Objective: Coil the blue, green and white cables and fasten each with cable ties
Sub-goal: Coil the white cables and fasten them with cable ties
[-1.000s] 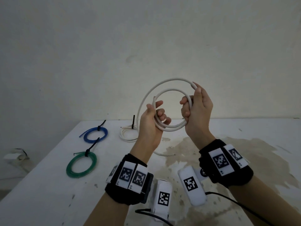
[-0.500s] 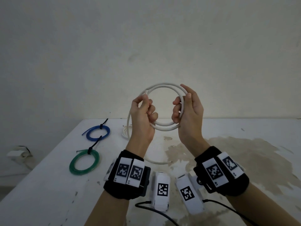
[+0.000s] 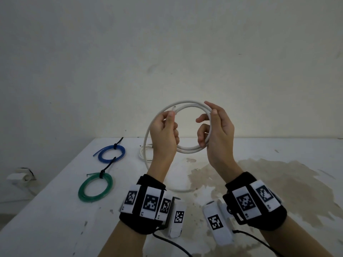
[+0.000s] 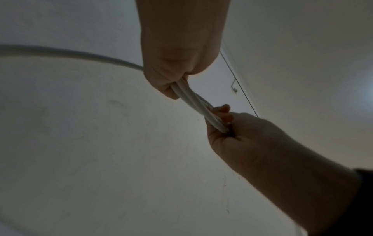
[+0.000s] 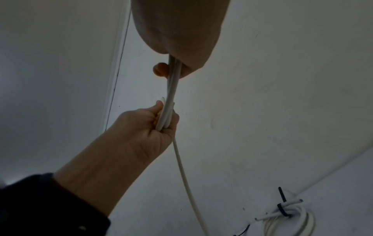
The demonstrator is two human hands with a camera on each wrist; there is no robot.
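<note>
A thick white round cable (image 3: 187,106), wound into a couple of loops, is held up in the air at the centre of the head view, in front of the pale wall (image 3: 167,52). The left hand (image 3: 163,132) grips the left side of the loops, thumb and fingers curled round the strands, and the cable's cut end pokes out just above the thumb. The right hand (image 3: 217,130) holds the right side, fingers curled loosely about the strands with the index finger stretched out above. From the left hand one loose length of the cable drops to the white, stained surface (image 3: 278,173) and curves along it below the wrists.

In the left wrist view the strands (image 4: 193,99) run side by side from one hand (image 4: 171,67) to the other (image 4: 232,132).

At the left of the head view a blue thin cable coil (image 3: 112,153) lies on the surface, bound by a black cable tie (image 3: 115,145). Nearer, toward the lower left, lies a green thin cable coil (image 3: 95,187) with its own black tie (image 3: 102,173). Behind the left hand another white coil (image 5: 290,223) rests on the surface, tied in black as well.
</note>
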